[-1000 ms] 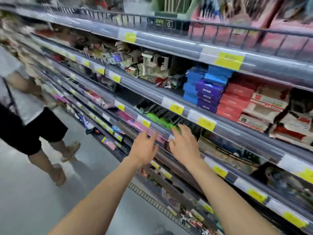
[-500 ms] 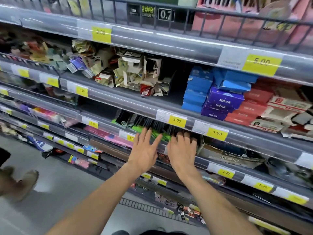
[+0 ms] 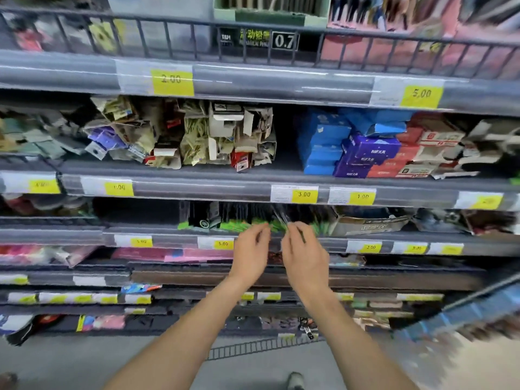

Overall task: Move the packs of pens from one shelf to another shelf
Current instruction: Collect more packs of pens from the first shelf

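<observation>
Both hands are up at the front lip of the third shelf (image 3: pixel 157 230), just right of centre in the view. The left hand (image 3: pixel 250 256) sits at nine o'clock of the right hand (image 3: pixel 302 257), the two close but apart. On each, the fingers are curled forward toward the stock with the tips near the shelf lip. The right fingertips (image 3: pixel 292 229) seem to pinch the edge of a clear, glinting pack; blur makes this unsure. Whether the left hand has hold of anything I cannot tell.

The packs of pens (image 3: pixel 247 218) stand in a tight row at twelve o'clock of the hands, dark bodies with green card at the bottom, behind the price strip. A cardboard box (image 3: pixel 368 223) lies at three o'clock of them, and blue boxes (image 3: pixel 323 144) are stacked on the shelf above, at one o'clock.

These packs look light and thin, wrapped in slick film that will likely bend and slide. A fingertip pinch on film alone may slip. Better, I judge, to take several together across the stiffer green card end, thumb in front and fingers behind, and lift them clear over the shelf lip. Packed tight as they are, neighbours may drag out and fall.
</observation>
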Available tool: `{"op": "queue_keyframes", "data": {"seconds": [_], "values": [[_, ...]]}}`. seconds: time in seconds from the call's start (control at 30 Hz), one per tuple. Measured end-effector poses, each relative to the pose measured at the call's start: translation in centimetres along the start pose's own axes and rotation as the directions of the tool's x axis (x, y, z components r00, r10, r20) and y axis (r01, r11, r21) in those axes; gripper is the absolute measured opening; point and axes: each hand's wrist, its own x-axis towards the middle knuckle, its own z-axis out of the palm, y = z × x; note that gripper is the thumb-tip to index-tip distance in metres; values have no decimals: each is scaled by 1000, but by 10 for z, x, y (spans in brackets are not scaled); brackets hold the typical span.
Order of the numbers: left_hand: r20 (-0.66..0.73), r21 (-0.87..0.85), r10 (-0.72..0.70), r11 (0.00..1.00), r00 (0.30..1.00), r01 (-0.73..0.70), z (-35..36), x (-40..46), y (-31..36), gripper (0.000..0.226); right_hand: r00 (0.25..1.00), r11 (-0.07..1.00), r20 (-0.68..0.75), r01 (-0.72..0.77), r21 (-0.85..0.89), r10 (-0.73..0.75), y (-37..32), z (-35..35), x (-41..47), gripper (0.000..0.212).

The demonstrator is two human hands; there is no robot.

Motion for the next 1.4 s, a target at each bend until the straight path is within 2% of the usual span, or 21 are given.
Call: {"op": "queue_keyframes", "data": {"seconds": [0.03, 0.1, 0.17, 0.2, 0.23, 0.33, 0.4, 0.5, 0.6, 0.77, 0.83, 1.0, 1.1, 1.23, 1.4], "values": [[59, -214, -150, 964, 987, 160, -2, 1, 8, 30, 994, 995, -48, 92, -36, -94, -4, -4, -8, 16], [223, -532, -335, 745, 915, 402, -7, 3, 21, 40, 957, 959, -99, 260, -115, -271, -12, -9, -24, 17], [430, -702, -336, 459, 838, 545, -14, 5, 30, 45, 949, 950, -86, 296, -100, -305, -18, -12, -34, 19], [495, -725, -309, 368, 812, 582, -17, 6, 32, 44, 949, 953, -95, 296, -63, -301, -18, -13, -37, 18], [522, -729, -294, 333, 801, 598, -18, 6, 34, 39, 948, 954, -107, 300, -13, -299, -17, -14, -40, 18], [451, -729, -377, 368, 809, 578, -16, 4, 35, 16, 937, 910, -51, 347, 226, -345, -4, -17, -46, 35], [401, -725, -444, 381, 801, 574, -18, 5, 31, 12, 957, 917, 29, 267, 298, -288, 11, -15, -49, 39], [359, -741, -490, 367, 794, 562, -24, 9, 18, 11, 990, 992, 134, 24, 127, -41, 41, -7, -36, 30], [346, -744, -503, 368, 792, 558, -23, 8, 9, 17, 944, 985, 281, -173, -18, 171, 61, 3, -13, 32], [344, -760, -484, 359, 805, 541, -19, 1, 11, 3, 874, 946, 380, -227, -230, 302, 68, 20, 10, 41], [335, -753, -483, 379, 809, 538, -17, -1, 14, 3, 865, 939, 395, -213, -269, 310, 63, 21, 14, 42], [322, -724, -484, 428, 813, 541, -8, -4, 26, 7, 855, 937, 421, -188, -294, 303, 60, 16, 23, 19], [306, -701, -478, 472, 823, 535, -1, -4, 31, 11, 886, 951, 371, -204, -231, 280, 60, 5, 28, 14], [315, -696, -484, 468, 817, 545, 13, -3, 36, 18, 966, 980, 181, -169, -103, 186, 51, -7, 25, 16], [377, -656, -481, 464, 791, 595, 31, 0, 47, 30, 980, 991, 154, -130, 33, 123, 36, -16, 15, 19]]}}
